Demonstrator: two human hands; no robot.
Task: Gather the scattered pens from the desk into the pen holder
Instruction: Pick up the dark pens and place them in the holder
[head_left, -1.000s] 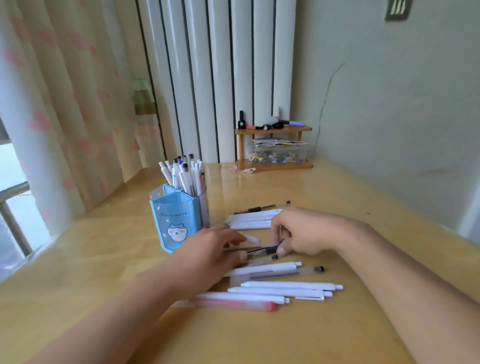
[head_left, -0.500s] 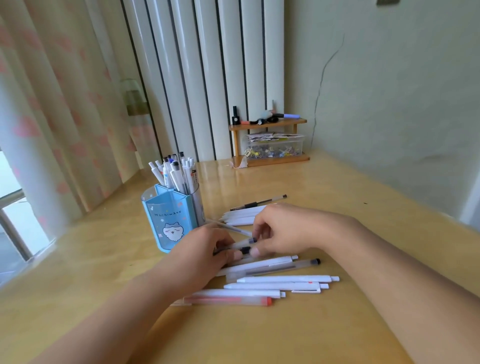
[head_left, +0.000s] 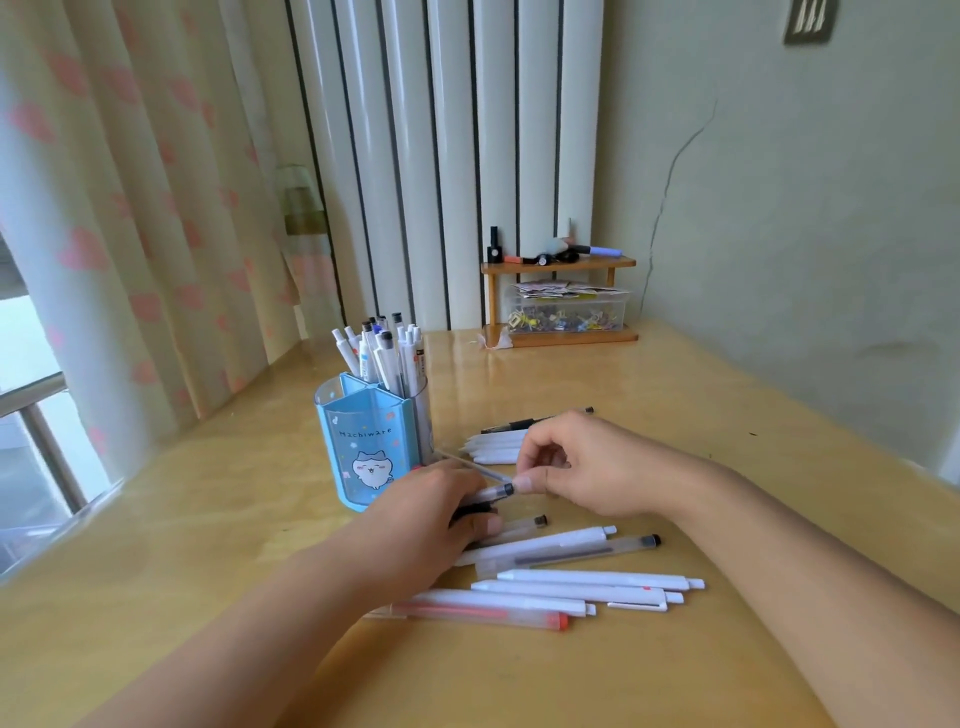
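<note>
A blue pen holder (head_left: 363, 447) with a cat print stands upright left of centre on the desk, with several pens (head_left: 387, 358) in it. My left hand (head_left: 431, 519) lies just right of the holder, fingers curled round a clear black-capped pen (head_left: 493, 491) and a dark pen beneath it. My right hand (head_left: 587, 467) is beside it, thumb and curled forefinger pinching the end of a thin clear pen (head_left: 467, 462). Loose white pens (head_left: 587, 584), a red pen (head_left: 483, 616) and a clear pen (head_left: 571, 551) lie in front of my hands. More white pens (head_left: 491, 447) and a black pen (head_left: 511, 425) lie behind them.
A small wooden shelf (head_left: 561, 265) with a clear box (head_left: 566, 314) of clips stands at the back of the desk against the radiator. Curtains and a window are to the left, a green wall to the right. The desk's front part (head_left: 519, 686) is bare wood.
My right hand has moved left to meet my left hand. The black-capped pen now sits in my left hand's grip, and the thin pen points towards the holder.
</note>
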